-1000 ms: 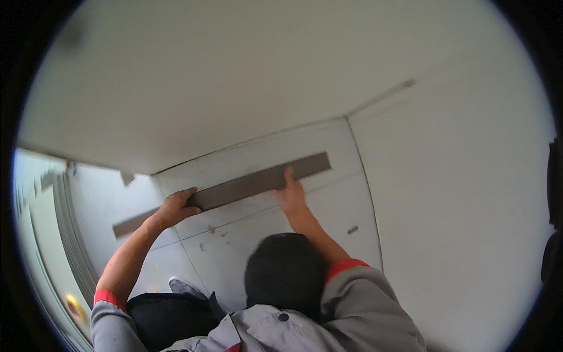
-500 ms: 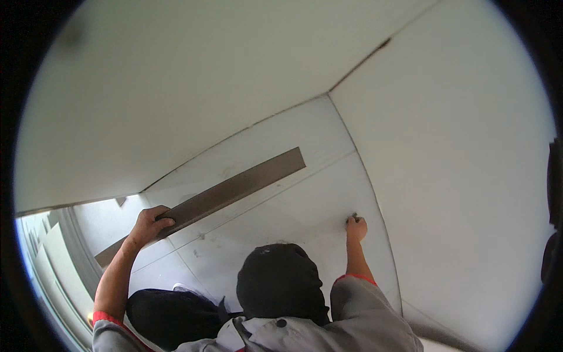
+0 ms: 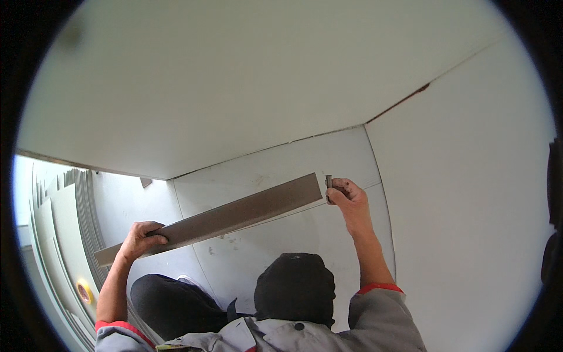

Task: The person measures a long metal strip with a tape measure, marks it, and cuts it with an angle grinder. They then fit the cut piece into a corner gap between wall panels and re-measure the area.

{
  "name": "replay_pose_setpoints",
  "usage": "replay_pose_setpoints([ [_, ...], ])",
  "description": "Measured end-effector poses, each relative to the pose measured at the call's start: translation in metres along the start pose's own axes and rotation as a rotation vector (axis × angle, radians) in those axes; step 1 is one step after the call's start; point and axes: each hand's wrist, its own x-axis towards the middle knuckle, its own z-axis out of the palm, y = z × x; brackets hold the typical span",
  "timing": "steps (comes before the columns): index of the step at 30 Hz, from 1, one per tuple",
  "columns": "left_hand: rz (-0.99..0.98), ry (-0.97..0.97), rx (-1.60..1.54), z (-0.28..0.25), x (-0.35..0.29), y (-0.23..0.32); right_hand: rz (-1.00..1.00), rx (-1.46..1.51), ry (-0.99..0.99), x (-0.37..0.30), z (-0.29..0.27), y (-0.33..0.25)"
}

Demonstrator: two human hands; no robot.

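My left hand (image 3: 141,239) is closed around a long brown strip (image 3: 234,217), flat and board-like, near its left end. The strip slants up to the right above the pale floor. Just beyond its right end, my right hand (image 3: 349,199) pinches a small dark metal piece (image 3: 328,189) upright between thumb and fingers. A narrow gap shows between the piece and the strip's end. Its exact kind I cannot make out, since the fingers cover part of it.
Large pale wall panels (image 3: 234,88) stand ahead and on the right (image 3: 463,205), meeting at a corner. Several panels (image 3: 61,229) lean at the left, with a yellow tape roll (image 3: 84,291) by them. Light tiles (image 3: 328,146) cover the floor. My dark-clothed knees (image 3: 293,287) are below.
My right hand has come up from near the floor by the right wall to the strip's right end, with the small metal piece now visible. The left hand still grips the strip, which slants less.
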Motion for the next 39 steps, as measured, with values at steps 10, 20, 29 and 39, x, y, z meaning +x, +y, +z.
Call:
replay_pose_setpoints([
  [10, 0.122, 0.116, -0.091, -0.012, -0.039, -0.059, -0.103, -0.023, -0.079, -0.018, 0.06, -0.052],
  [20, 0.172, 0.144, -0.122, -0.016, -0.05, -0.085, -0.153, -0.134, -0.114, -0.028, 0.088, -0.078],
  [29, 0.164, 0.11, -0.229, -0.014, -0.057, -0.097, -0.198, -0.171, -0.118, -0.026, 0.104, -0.09],
  [39, 0.15, 0.11, -0.239, -0.001, -0.052, -0.106, -0.153, -0.218, -0.061, -0.03, 0.107, -0.089],
])
